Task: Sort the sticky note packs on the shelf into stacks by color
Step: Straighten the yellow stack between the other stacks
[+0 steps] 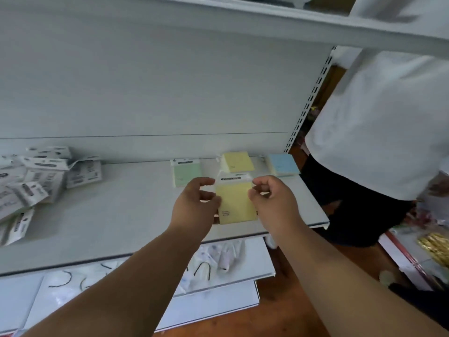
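A yellow sticky note pack point(235, 201) with a white header card sits between my two hands above the white shelf point(121, 215). My left hand point(194, 205) grips its left edge and my right hand point(272, 200) pinches its right edge. Behind it, near the shelf's back wall, lies a yellow stack point(237, 162). A green pack point(185, 172) lies to the left of that stack, and a blue stack point(283, 164) to its right.
A heap of white packaged items point(36, 176) fills the shelf's left end. A person in a white shirt and dark trousers point(379, 142) stands close on the right. Another shelf point(243, 20) hangs overhead; lower shelves with packets point(213, 261) lie below.
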A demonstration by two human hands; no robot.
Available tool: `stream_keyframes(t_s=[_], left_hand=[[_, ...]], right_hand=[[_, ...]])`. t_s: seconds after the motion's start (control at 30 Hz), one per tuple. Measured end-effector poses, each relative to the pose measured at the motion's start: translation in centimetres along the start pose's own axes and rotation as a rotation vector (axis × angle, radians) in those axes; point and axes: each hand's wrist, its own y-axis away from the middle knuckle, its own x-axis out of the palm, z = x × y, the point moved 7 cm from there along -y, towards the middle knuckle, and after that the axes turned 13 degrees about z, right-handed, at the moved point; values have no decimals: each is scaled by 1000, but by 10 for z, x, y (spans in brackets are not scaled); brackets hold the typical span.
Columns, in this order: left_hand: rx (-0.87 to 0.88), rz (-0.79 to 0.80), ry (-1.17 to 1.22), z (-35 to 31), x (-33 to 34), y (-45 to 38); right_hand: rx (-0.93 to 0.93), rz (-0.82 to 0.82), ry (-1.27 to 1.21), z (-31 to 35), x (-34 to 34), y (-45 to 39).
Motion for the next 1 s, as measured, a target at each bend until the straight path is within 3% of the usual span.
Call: stream_keyframes(t_s=[0.33,0.47,0.87,1.0], left_hand=[[-33,-80,-134,-32,9,-105],[-50,-155,-320,-36,6,-137],[-132,-297,-633,-32,21,-143],[-91,-385,-463,-21,31,-133]], right_hand=[[80,-7,145,-1,-19,-107],[78,22,206,-3,-15,-143],[-57,147,369,-22,-10,-165],[8,147,274,-25,-9,-164]])
